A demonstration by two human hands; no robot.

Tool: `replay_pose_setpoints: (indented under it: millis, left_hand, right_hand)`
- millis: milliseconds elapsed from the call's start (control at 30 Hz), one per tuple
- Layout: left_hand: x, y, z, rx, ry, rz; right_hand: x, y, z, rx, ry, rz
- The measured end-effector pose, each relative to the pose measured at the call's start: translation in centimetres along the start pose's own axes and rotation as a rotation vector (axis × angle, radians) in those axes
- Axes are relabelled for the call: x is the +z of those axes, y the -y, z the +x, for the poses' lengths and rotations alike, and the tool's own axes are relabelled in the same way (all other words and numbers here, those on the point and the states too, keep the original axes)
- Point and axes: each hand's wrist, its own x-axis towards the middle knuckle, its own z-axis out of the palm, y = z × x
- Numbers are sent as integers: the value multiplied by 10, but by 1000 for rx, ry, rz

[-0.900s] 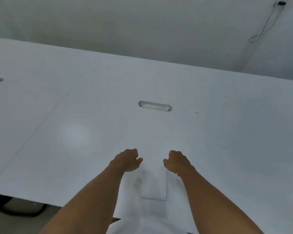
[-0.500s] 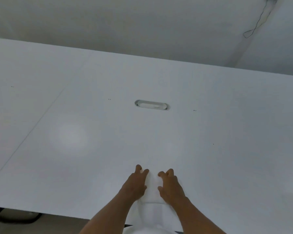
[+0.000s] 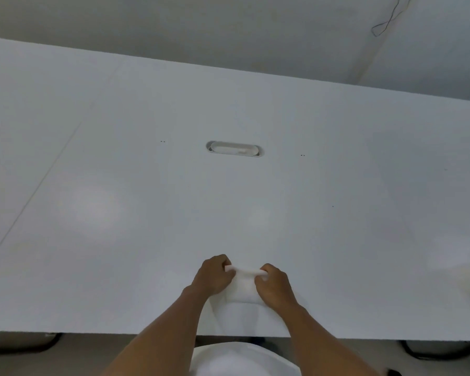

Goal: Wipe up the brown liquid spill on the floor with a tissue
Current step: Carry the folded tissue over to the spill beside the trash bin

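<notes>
White paper, a folded tissue [image 3: 244,283], sits between the two hands, and both hands have hold of it. The left hand [image 3: 213,275] has its fingers curled over the far left corner of the tissue, and the right hand [image 3: 274,283] pinches the far right corner in the same way. So each grip is closed on the tissue and not on anything else. The far edge of the tissue runs left to right between the two grips and looks rolled or folded over; its long axis there is across the person's body. The rest of the sheet falls toward the person and lies against the white tabletop [image 3: 120,213], close to the near edge.

Both hands are equally near to the tissue, because both already touch it, so neither arm has an advantage for the next move. The brown spill cannot be seen in this view. The task says it is on the floor, and only thin strips of floor [image 3: 92,354] show under the near edge of the tabletop, with no stain visible there. It seems the person is preparing the tissue, and the wiping is not yet begun. The coming move probably must carry the tissue down and away from the tabletop, below the level of the hands.

A slot-shaped cable opening [image 3: 234,149] lies further away, in the middle of the tabletop.
</notes>
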Motion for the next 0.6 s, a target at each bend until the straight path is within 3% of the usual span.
replay_pose_setpoints:
  millis: [233,600]
  left_hand:
    - [-14,11,-10,-32,-12,-177]
    - [-20,17,-51,-205,-364,-378]
  right_hand:
    - [14,30,-6,19,-39,160]
    - [9,72,26,-153,311,169]
